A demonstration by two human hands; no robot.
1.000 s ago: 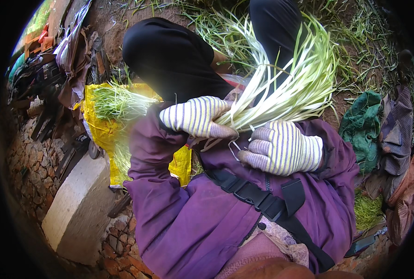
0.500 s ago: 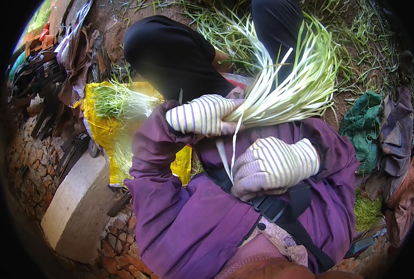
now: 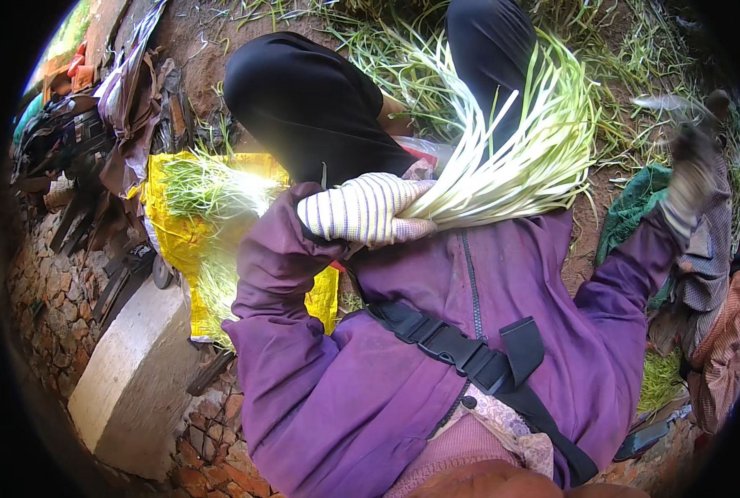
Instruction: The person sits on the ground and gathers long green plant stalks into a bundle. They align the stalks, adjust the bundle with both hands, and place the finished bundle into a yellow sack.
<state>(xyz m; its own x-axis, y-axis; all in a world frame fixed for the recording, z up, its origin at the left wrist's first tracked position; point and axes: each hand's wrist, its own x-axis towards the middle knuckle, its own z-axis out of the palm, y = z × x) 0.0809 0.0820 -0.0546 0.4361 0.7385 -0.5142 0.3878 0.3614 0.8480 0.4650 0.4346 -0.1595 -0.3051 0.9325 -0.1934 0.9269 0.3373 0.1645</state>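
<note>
My left hand (image 3: pixel 368 207), in a white glove with thin dark stripes, is closed round the pale lower ends of a bunch of chives (image 3: pixel 519 166). Their long white-and-green leaves fan out to the right across my lap and knee. My right hand (image 3: pixel 690 183), also gloved, is stretched far out to the right, above a green cloth and some checked cloths. Motion smears its fingers, so their state is unclear. A pale blurred streak (image 3: pixel 662 102) shows just beyond it.
More chives (image 3: pixel 208 187) lie on a yellow sack (image 3: pixel 179 241) at left, beside a pale concrete block (image 3: pixel 137 365). Loose green leaves (image 3: pixel 636 75) litter the soil at the far right. The green cloth (image 3: pixel 632 207) and checked cloths (image 3: pixel 710 332) lie at right.
My right hand has swung from in front of my chest out to the far right, away from the bunch. The separate strand below the bunch is gone from there. My left hand keeps its hold.
</note>
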